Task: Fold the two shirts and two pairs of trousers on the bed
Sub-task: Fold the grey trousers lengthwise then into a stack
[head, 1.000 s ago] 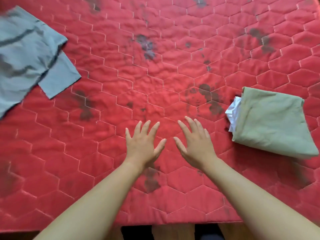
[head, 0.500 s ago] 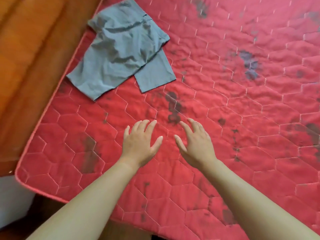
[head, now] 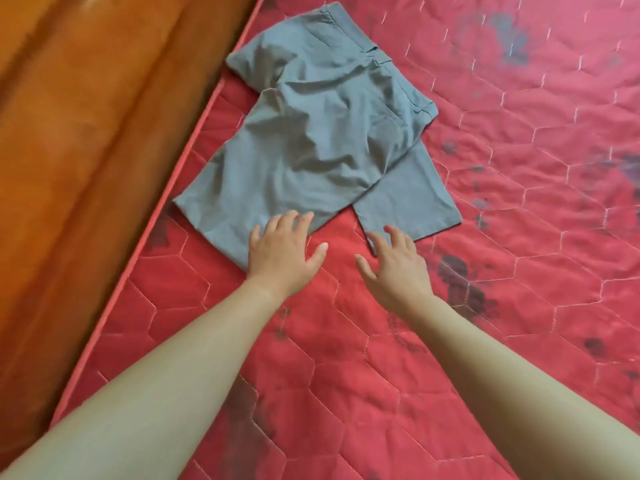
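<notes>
**Position of the work.** The grey trousers (head: 322, 140) lie on the red quilted bed (head: 519, 271), directly ahead of both grips. They are a short-legged pair. The two leg hems form the edge nearest the grips, and the waistband is at the far end, up and to the right. The long axis therefore runs away from the grips and leans slightly right. The far-left corner of the cloth reaches the bed edge, beyond which lies an orange wooden surface (head: 86, 133).

**State of the grips.** The left grip (head: 282, 247) is flat, palm down, with its fingers straight and holding nothing. Its fingertips overlap the hem of the left-hand leg, but contact with the cloth cannot be confirmed. The right grip (head: 398, 268) is spread and lightly bent, also holding nothing, with its fingertips at the near corner of the right-hand leg. The left grip is further over the cloth, so it is judged marginally nearer.

**Condition of the work.** The trousers are unfolded and rumpled. Deep creases cross the seat, one leg overlaps the other at the crotch, and a flap is turned over at the far left. The cloth is soft and will shift when dragged.

**Next operation (judgement).** Take one hem in each grip, draw the garment toward the body and flatten it before folding.
</notes>
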Demonstrator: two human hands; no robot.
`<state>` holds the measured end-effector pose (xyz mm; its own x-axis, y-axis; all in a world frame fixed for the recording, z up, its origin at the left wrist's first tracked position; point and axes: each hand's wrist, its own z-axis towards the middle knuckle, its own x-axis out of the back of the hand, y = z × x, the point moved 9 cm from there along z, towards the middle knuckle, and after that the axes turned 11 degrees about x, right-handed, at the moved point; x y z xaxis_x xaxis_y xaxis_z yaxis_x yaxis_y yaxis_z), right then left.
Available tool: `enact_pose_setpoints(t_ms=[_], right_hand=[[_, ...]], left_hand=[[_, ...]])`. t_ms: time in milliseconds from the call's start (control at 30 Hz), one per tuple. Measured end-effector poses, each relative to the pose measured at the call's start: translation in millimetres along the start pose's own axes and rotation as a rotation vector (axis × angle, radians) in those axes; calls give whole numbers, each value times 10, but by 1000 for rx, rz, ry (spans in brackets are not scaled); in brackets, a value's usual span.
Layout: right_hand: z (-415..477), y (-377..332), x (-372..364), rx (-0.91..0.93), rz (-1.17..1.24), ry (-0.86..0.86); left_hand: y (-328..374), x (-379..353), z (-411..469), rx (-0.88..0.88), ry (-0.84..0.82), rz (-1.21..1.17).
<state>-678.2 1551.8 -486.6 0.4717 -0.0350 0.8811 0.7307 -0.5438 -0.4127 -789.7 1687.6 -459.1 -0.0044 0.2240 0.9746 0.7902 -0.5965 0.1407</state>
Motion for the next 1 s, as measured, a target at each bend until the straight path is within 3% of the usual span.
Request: enact_pose_setpoints(t_ms=[133,300,433,567,767,1000], right_hand=[[639,-139,-418,32,-22,-17],[1442,-136,-425,-10,64,268],[1829,-35,-503,-115,-20,279],[1816,-128,-427,-26,146,466],[1498,-213,-457,-27,223,367],[134,169,-527,-62,202,132]], left_hand=[[-509,-252,687,34,-15,75],[-1073,-468,1225,127,79,33],[-1298,-588,1553,140,46,-2],[-1172,-570,1566,67,108,15],[-943,-527,1245,-18,38,-188],[-667,-648,122,-61,-206,-269]])
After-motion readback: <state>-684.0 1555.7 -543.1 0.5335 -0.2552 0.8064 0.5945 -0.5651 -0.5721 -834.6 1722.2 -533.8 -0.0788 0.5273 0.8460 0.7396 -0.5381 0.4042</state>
